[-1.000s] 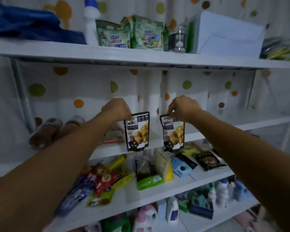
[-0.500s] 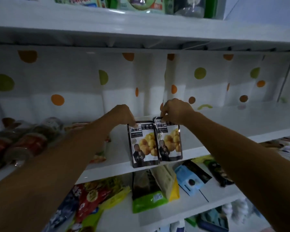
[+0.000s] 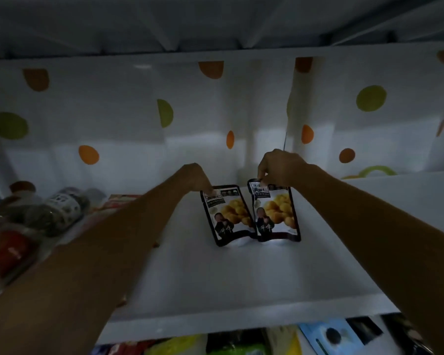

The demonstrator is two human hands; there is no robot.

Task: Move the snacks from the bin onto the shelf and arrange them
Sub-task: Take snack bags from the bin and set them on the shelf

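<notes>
Along the bottom edge of the frame, blurred packets (image 3: 241, 342) on a lower level, too dim to count. Above them, the white shelf (image 3: 215, 290), filling the middle of the frame. Two bare forearms, one from each lower corner, reaching up and inward over it.

At centre frame, two matching black pouches printed with yellow balls, standing on the shelf side by side, bottom corners touching or nearly so, tops tipped slightly back: left pouch (image 3: 228, 216) and right pouch (image 3: 277, 213).

Left hand (image 3: 195, 178) knuckles up, fingers curled, pinching the left pouch at its upper left corner. Right hand (image 3: 280, 165) bent at the wrist, thumb and forefinger nipping the top edge of the right pouch near its left corner.

At middle left, jars (image 3: 62, 208) lying on the same shelf, blurred, number unclear. Behind everything, a white sheet (image 3: 113, 111) with orange and green dots. Across the top, the underside of an upper board (image 3: 215, 21).
</notes>
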